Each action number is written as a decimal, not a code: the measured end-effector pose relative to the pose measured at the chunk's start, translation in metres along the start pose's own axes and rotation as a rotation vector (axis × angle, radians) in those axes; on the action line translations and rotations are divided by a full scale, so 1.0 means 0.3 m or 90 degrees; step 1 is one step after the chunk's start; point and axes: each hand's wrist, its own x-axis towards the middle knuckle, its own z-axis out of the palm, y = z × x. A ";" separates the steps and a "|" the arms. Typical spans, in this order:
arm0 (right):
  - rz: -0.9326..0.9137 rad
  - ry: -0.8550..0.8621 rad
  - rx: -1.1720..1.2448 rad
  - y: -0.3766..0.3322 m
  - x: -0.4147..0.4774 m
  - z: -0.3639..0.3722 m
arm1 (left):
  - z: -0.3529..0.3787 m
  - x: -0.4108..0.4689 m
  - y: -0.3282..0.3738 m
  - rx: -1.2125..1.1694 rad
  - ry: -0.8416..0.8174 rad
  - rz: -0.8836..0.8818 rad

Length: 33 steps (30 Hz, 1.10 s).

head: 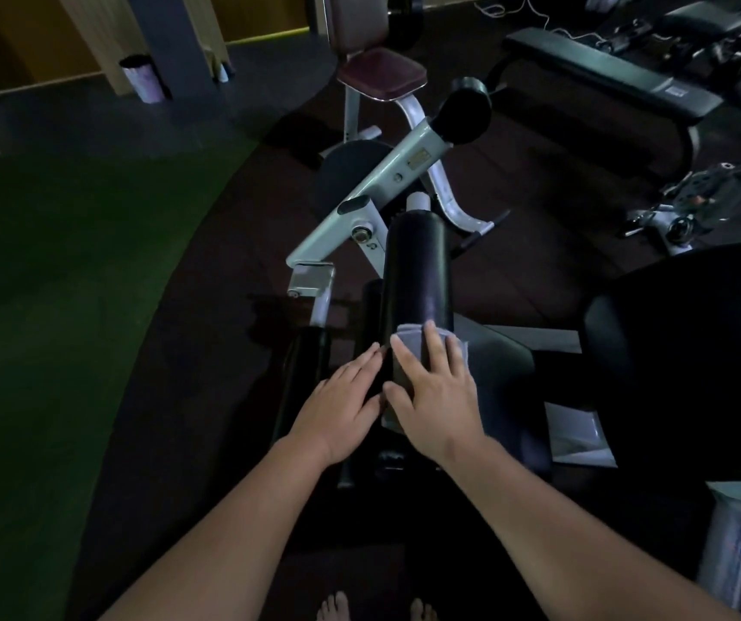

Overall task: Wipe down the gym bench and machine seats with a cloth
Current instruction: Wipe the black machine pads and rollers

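Head view, dim gym. Right hand (438, 396) lies flat on a grey cloth (409, 342), fingers straight and a little spread, pressing it onto the near end of a black roller pad (417, 271) on a pale-framed machine. Left hand (341, 405) sits just beside it with fingers straight and close together, resting on the pad's left side and holding nothing. The cloth is between right palm and pad, its edge showing past the fingertips.

Step in hand, as I read it: wiping the roller.
- Keep palm weight even.
- Run the cloth the full length to the far end, then work round the curve.
- Left hand should brace, since a roller like this may turn under pressure.
- The underside is hidden from here and likely needs a pass too.

Maroon seat (382, 76) beyond and flat black bench (606, 69) upper right: cannot tell whether wiped.

Writing: a small plate (420, 159) on the machine arm and a pale label (673, 91) on the bench side, both too blurred to read. No brand legible.
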 end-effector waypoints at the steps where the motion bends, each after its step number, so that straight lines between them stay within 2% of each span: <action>1: 0.008 -0.001 0.016 -0.004 0.056 -0.014 | 0.003 -0.004 -0.002 0.000 0.000 0.001; 5: 0.055 0.003 0.074 -0.011 0.172 -0.033 | 0.007 -0.020 0.002 -0.012 0.000 -0.003; 11: 0.060 0.048 0.160 -0.002 -0.030 0.017 | 0.021 -0.054 -0.015 -0.012 -0.001 0.005; 19: 0.012 0.065 0.139 -0.068 0.017 -0.054 | -0.102 -0.097 -0.011 0.066 0.011 -0.055; 22: -0.047 0.062 0.133 -0.159 0.056 -0.114 | -0.191 -0.134 -0.044 0.104 0.045 -0.091; 26: -0.152 0.003 0.131 -0.337 0.124 -0.144 | -0.319 -0.235 -0.138 0.144 0.082 -0.154; 33: -0.275 -0.111 0.129 -0.761 0.184 -0.064 | -0.543 -0.491 -0.436 0.164 0.140 -0.288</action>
